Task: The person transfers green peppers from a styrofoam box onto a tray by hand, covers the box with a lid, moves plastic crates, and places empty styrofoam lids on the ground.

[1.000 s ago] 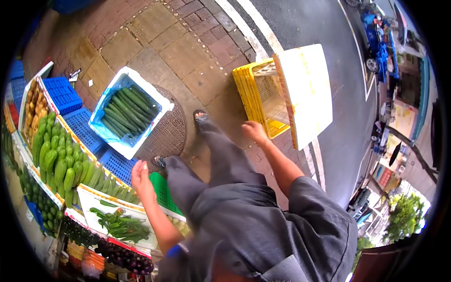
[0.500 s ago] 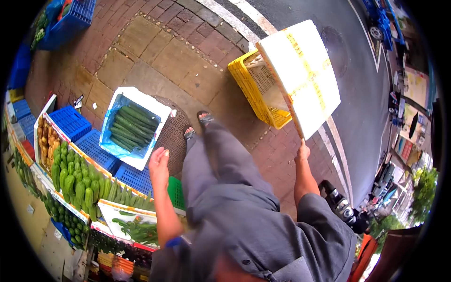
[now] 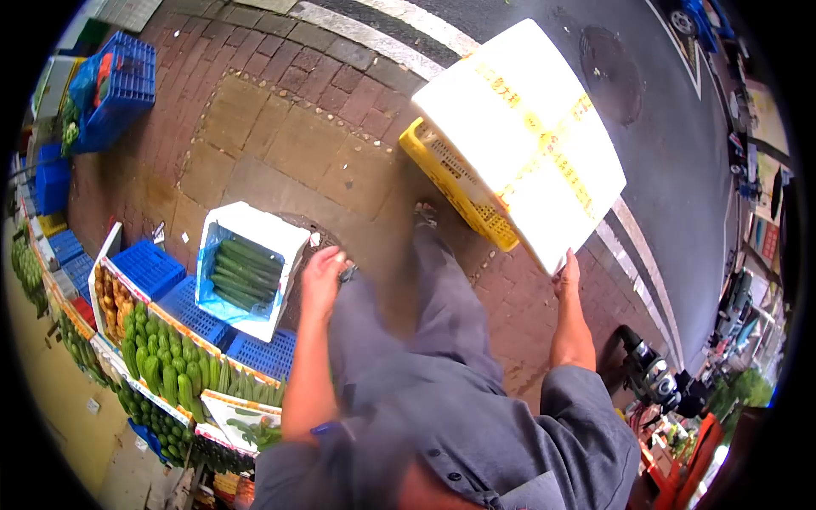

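Note:
A large white foam lid [image 3: 531,127] with yellow printed tape is held at its lower corner by my right hand [image 3: 568,274], fingers closed on the edge. The lid tilts over a yellow plastic crate [image 3: 459,183] and covers much of it. My left hand [image 3: 321,276] hangs loosely with bent fingers and no object visible in it. Just left of that hand is a white foam box [image 3: 293,242] lined with blue plastic. Long dark green cucumbers [image 3: 246,272] lie inside the box.
Blue crates [image 3: 263,350] stand beside the foam box. Bitter-gourd-like green vegetables [image 3: 157,348] and brown roots [image 3: 115,297] fill the stall at left. A blue basket [image 3: 127,81] stands at upper left. A parked motorbike [image 3: 654,374] is at right, beside the road [image 3: 671,195].
The lid has swung lower and to the left over the yellow crate, still in my right hand. My legs have stepped toward the crate. The view has shifted.

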